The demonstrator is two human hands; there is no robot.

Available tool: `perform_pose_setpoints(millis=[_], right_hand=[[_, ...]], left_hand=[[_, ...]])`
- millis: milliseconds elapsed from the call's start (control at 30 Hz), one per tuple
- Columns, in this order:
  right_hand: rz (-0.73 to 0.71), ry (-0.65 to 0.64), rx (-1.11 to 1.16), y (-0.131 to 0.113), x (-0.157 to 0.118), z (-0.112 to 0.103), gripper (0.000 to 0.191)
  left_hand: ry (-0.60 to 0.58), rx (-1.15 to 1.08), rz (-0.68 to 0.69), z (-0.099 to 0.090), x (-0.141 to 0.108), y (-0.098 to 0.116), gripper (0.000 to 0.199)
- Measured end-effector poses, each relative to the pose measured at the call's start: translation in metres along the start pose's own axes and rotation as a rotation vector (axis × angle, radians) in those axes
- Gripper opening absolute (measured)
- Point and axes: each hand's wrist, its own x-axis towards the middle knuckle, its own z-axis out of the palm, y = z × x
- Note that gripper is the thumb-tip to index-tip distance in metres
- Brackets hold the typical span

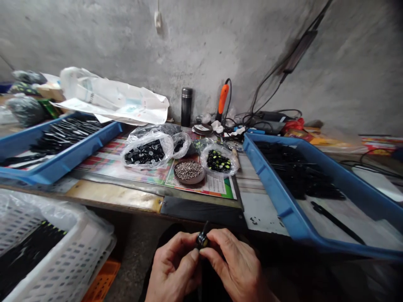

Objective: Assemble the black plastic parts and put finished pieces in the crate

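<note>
Both of my hands are low in the view, close together above my lap. My left hand (173,268) and my right hand (233,266) pinch a small round black part with a thin black stem (202,240) between their fingertips. Its lower end is hidden by my fingers. Beyond my hands, on the bench, a bowl of small metal pins (189,172) stands next to a clear bag of black parts with yellow dots (218,161) and a clear bag of black discs (145,153).
Blue trays of long black pieces lie left (78,157) and right (270,184) on the bench. A white slatted crate (78,251) with black pieces stands at lower left, above an orange crate (102,283). A black flask (187,107) and an orange-handled tool (223,98) stand by the concrete wall.
</note>
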Motion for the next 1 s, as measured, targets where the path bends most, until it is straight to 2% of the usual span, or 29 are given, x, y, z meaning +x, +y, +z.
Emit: perform_pose_setpoints(millis=[167, 333, 767, 867, 1000], right_hand=[[0.011, -0.014, 0.074, 0.000, 0.001, 0.006, 0.022], [0.012, -0.004, 0.050, 0.000, -0.001, 0.009, 0.023], [-0.022, 0.019, -0.012, 0.001, 0.005, 0.018, 0.027], [-0.048, 0.071, -0.050, 0.001, 0.002, 0.022, 0.028], [-0.016, 0.133, -0.077, -0.001, -0.004, 0.028, 0.024]], left_hand=[[-0.016, -0.013, 0.007, -0.004, 0.002, -0.001, 0.039], [-0.086, 0.009, -0.006, -0.011, 0.004, -0.004, 0.039], [-0.070, -0.015, -0.012, -0.015, 0.007, -0.004, 0.038], [-0.037, -0.025, -0.002, -0.015, 0.006, -0.004, 0.040], [-0.071, -0.029, -0.018, -0.013, 0.006, -0.003, 0.042]])
